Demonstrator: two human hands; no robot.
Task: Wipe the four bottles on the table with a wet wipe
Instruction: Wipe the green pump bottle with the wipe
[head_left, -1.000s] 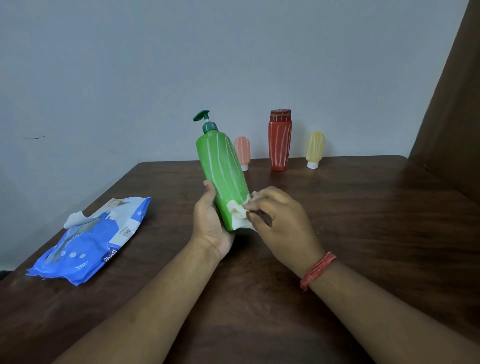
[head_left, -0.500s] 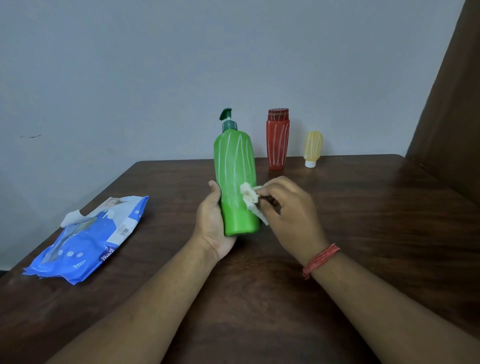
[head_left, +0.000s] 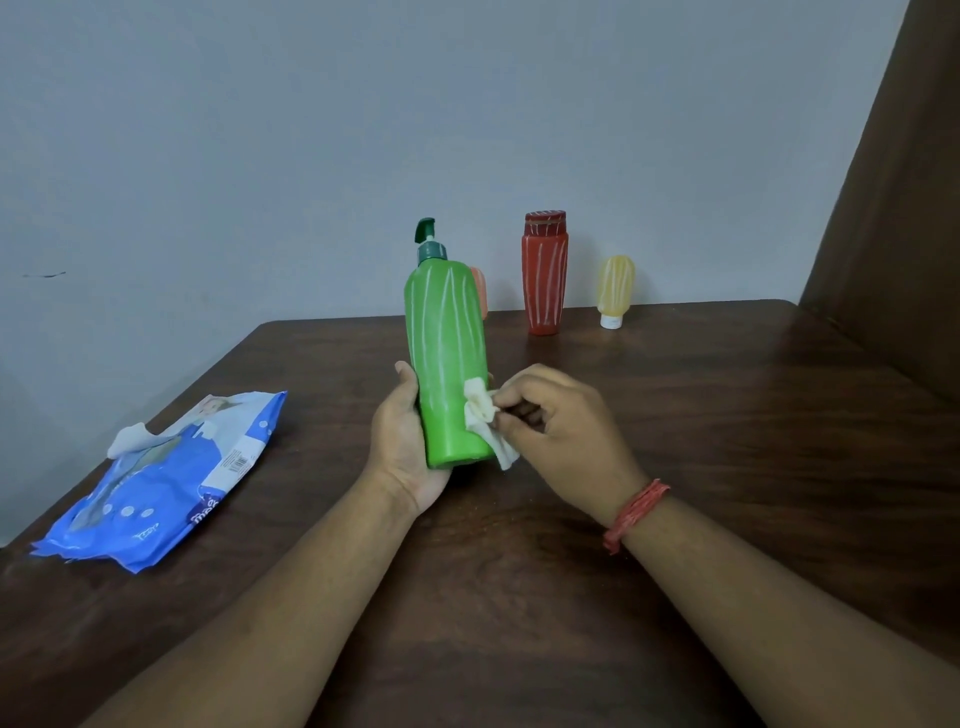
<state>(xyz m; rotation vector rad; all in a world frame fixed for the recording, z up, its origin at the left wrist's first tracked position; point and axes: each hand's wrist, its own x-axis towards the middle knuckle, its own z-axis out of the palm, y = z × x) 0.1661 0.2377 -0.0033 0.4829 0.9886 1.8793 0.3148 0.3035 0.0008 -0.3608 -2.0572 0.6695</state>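
A green pump bottle (head_left: 448, 353) with white streaks stands nearly upright over the middle of the dark wooden table (head_left: 727, 426). My left hand (head_left: 402, 441) grips its lower part from the left and behind. My right hand (head_left: 561, 431) pinches a crumpled white wet wipe (head_left: 483, 415) against the bottle's lower right side. At the table's far edge stand a red bottle (head_left: 544, 275) and a small yellow bottle (head_left: 615, 291) on its white cap. A small orange bottle (head_left: 480, 291) shows partly behind the green one.
A blue pack of wet wipes (head_left: 166, 478) lies near the table's left edge with a wipe sticking out of its opening. A grey wall runs behind the table. A brown panel (head_left: 893, 208) rises along the right side.
The green bottle has gone from tilted left to nearly upright. My right hand with the wipe has slid up from the bottle's base onto its lower right side.
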